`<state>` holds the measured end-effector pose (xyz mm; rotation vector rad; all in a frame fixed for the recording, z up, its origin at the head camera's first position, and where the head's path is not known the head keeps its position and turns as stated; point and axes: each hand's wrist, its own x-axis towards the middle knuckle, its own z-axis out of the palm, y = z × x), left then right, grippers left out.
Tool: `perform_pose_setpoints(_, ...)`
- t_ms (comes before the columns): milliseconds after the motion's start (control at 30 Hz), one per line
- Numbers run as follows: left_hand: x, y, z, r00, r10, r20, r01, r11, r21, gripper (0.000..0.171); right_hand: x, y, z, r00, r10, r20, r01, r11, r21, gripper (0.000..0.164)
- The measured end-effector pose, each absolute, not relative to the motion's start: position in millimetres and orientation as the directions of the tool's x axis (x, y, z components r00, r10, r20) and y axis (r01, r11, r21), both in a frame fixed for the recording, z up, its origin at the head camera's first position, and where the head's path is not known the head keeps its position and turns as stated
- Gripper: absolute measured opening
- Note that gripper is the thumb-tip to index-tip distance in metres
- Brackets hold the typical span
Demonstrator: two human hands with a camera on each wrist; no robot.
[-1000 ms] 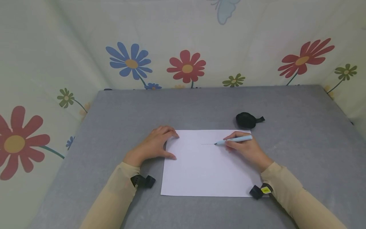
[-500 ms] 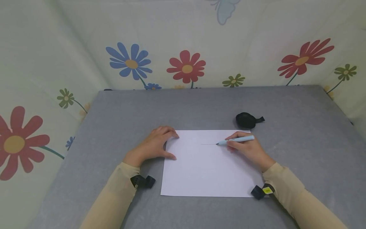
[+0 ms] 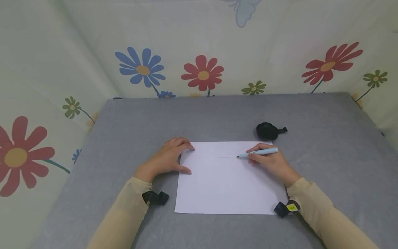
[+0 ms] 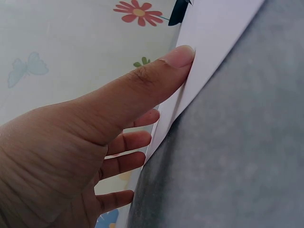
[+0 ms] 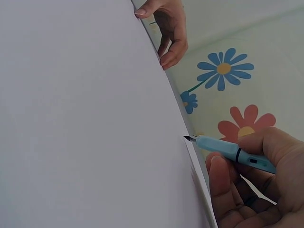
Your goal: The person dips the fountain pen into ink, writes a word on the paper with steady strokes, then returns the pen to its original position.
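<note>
Head view: right hand (image 3: 269, 162) holds pen (image 3: 258, 152) on paper (image 3: 224, 186).

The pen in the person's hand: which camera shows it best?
The right wrist view: the light blue pen fills the foreground, nib clear, pinched by the right hand at the paper. The head view shows the pen whole but small. The left wrist view does not show it.
</note>
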<state>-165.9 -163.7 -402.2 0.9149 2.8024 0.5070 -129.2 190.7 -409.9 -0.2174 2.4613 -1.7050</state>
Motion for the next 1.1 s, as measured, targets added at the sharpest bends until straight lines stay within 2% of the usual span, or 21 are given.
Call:
perform_pose_setpoints(600,-166,-164,-402,-0.802,0.596,-0.037,0.542,0.752,0.374,0.073,-126,190,-404,-0.986,-0.162,0.042,-0.093,0.322,-0.942,0.021)
perform_pose_setpoints(900,-165,-163,-402,-0.806,0.591,-0.043,0.535,0.757,0.376,0.073,-125,191,-402,-0.973,-0.216,0.077,-0.127,0.227,-0.966,0.024)
perform_pose_setpoints(1100,-165,-163,-403,-0.804,0.593,-0.031,0.543,0.755,0.367,0.072,-124,190,-399,-0.97,-0.231,0.081,-0.137,0.239,-0.961,0.026)
